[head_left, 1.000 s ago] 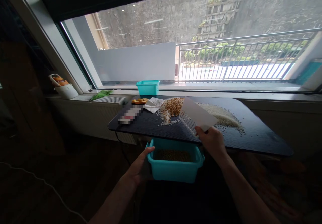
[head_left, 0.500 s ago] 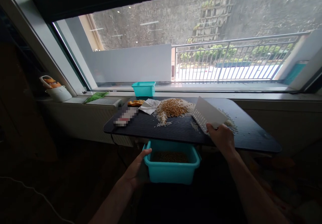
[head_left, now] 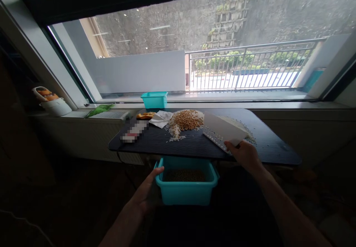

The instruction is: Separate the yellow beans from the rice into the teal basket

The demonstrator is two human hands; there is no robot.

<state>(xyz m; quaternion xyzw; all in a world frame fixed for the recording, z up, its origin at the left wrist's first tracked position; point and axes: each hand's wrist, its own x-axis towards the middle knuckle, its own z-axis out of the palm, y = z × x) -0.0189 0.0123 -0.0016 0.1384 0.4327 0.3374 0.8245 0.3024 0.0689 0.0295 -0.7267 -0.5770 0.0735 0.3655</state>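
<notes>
My left hand [head_left: 150, 186] grips the left side of a turquoise plastic tub [head_left: 185, 194], thumb over its rim. The tub sits below the table's front edge, with small dark grains [head_left: 185, 175] inside. My right hand [head_left: 244, 154] is closed on the near edge of a thin white board [head_left: 225, 128] with rows of holes along one side. The board stands tilted on the dark table [head_left: 155, 143], its holed edge low near the tabletop. Left of it lies a heap of tan beans [head_left: 187, 120] mixed with white grains [head_left: 175, 131]. More pale grains [head_left: 249, 134] lie partly hidden behind the board.
Crumpled white paper [head_left: 161, 119], an orange-yellow item [head_left: 146, 116] and a blurred-out flat object [head_left: 135, 131] lie at the table's left. A second turquoise tub [head_left: 154, 100] stands on the sill. A radiator [head_left: 111, 114] with a green cloth [head_left: 100, 110] adjoins the table.
My right hand has drawn the white board toward the front edge and leaned it lower to the left. My left hand keeps its hold on the tub. The view has shifted slightly.
</notes>
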